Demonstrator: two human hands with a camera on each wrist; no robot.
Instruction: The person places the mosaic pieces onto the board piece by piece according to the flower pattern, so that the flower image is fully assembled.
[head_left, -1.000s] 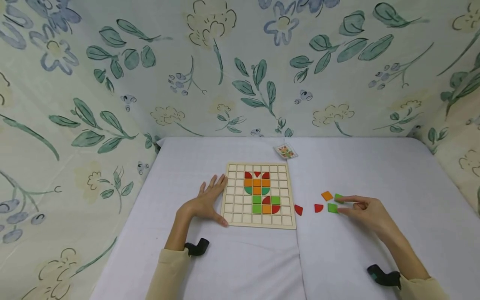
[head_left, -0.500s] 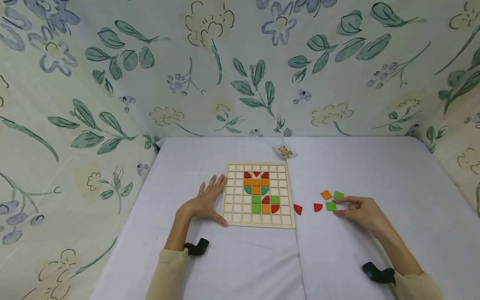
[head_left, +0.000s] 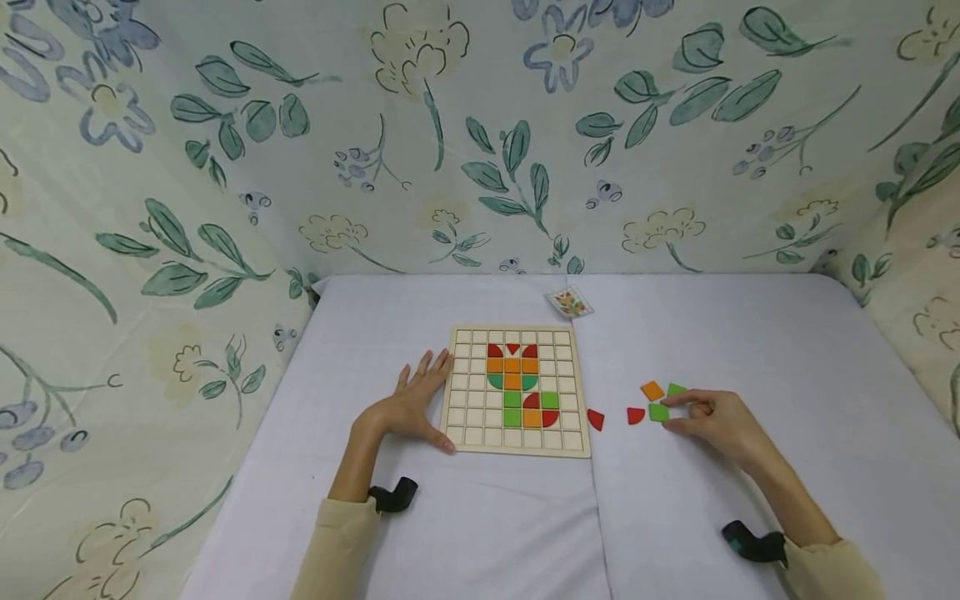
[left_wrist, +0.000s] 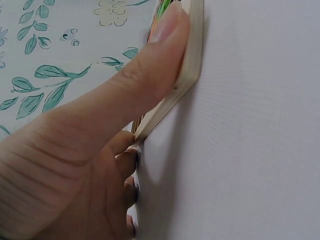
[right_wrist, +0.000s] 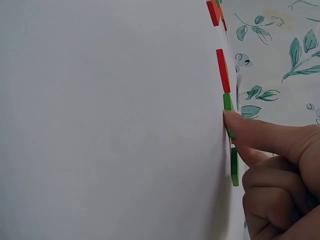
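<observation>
My left hand (head_left: 408,408) rests spread against the left side of a wooden grid board (head_left: 474,392). Its thumb (left_wrist: 150,55) lies over the board's edge at the near corner, and the fingers touch the side. Red, orange and green tiles (head_left: 513,400) form a flower-like pattern in the board's cells. To the right of the board, my right hand (head_left: 716,421) pinches a green square tile (head_left: 658,412) between thumb and index finger, low at the cloth. The thumb covers part of that tile (right_wrist: 228,101) in the right wrist view.
Near the right fingers lie a second green tile (head_left: 677,389), an orange square tile (head_left: 652,390) and a red quarter-round tile (head_left: 636,416). Another red tile (head_left: 596,419) lies by the board's right edge. Behind the board is a small picture card (head_left: 570,302). White cloth (head_left: 787,350) covers the table.
My right hand has shifted left, off the farther green tile, and the nearer green tile has slid slightly left with it. My left hand and the board have stayed put.
</observation>
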